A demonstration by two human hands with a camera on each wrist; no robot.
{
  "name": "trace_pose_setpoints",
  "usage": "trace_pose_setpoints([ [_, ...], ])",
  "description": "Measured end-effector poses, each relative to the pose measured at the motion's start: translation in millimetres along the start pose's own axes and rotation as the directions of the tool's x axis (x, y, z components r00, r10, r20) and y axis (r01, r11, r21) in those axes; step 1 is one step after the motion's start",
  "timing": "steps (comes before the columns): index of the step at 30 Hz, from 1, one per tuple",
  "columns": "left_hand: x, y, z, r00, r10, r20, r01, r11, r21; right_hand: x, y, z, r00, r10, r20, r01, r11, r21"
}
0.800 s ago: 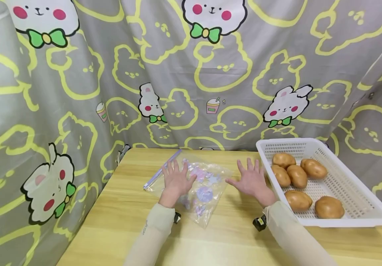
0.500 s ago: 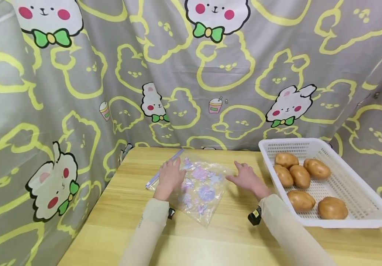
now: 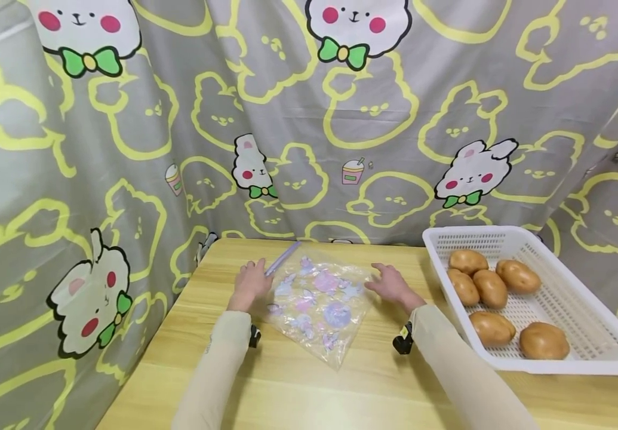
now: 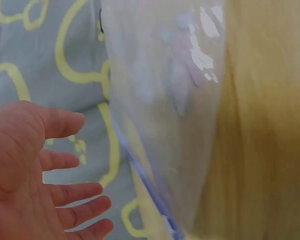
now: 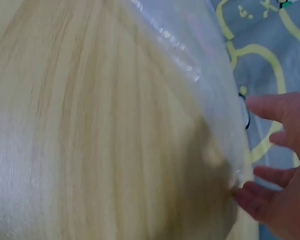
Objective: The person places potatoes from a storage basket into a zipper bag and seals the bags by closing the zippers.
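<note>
Grey bunny-print curtain (image 3: 309, 131) hung behind a light wood bench (image 3: 309, 382). A clear zip bag (image 3: 316, 301) printed with pastel shapes lay flat at frame centre, its blue zip strip (image 3: 283, 258) toward upper left. The white basket (image 3: 599, 334) with six potatoes (image 3: 483, 286) sat at right, well apart from the bag.

The left hand (image 3: 251, 282) sat at the bag's left edge near the zip end, fingers loosely spread, gripping nothing. The right hand (image 3: 391, 283) sat at the bag's right edge, fingers relaxed and apart; whether it touched the film could not be told.

Judgement: thin film, very light, floppy, slick on the bench; it would slide rather than lift. Best hold looked like a pinch on the stiffer zip strip or a corner.

Versus 0.8 s earlier: the left hand had come off the bag's face to its left edge, the right hand had closed in on the right edge, both less splayed.
</note>
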State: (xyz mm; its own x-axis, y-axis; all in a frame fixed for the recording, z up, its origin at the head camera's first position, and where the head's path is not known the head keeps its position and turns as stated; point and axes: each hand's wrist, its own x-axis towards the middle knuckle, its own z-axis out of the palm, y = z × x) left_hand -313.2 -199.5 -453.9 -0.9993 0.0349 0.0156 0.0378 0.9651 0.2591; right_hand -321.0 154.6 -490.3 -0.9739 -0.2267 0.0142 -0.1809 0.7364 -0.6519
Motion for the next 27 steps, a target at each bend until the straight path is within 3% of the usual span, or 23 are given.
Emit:
trace_pose_setpoints([
  [10,1.9,-17.5,8.9,0.997,-0.063,0.038,0.066,0.995,-0.075,6,10,6,0.998,-0.058,0.008,0.058,0.997,0.055],
  [22,-1.5,-17.7,20.0,0.991,-0.111,0.080,0.123,0.980,-0.158,8,13,15,0.997,-0.081,-0.001,0.080,0.991,-0.104],
  [27,-0.3,-18.5,22.8,0.993,-0.113,0.044,0.120,0.965,-0.233,9,15,18,0.995,-0.089,-0.035,0.084,0.988,-0.129],
])
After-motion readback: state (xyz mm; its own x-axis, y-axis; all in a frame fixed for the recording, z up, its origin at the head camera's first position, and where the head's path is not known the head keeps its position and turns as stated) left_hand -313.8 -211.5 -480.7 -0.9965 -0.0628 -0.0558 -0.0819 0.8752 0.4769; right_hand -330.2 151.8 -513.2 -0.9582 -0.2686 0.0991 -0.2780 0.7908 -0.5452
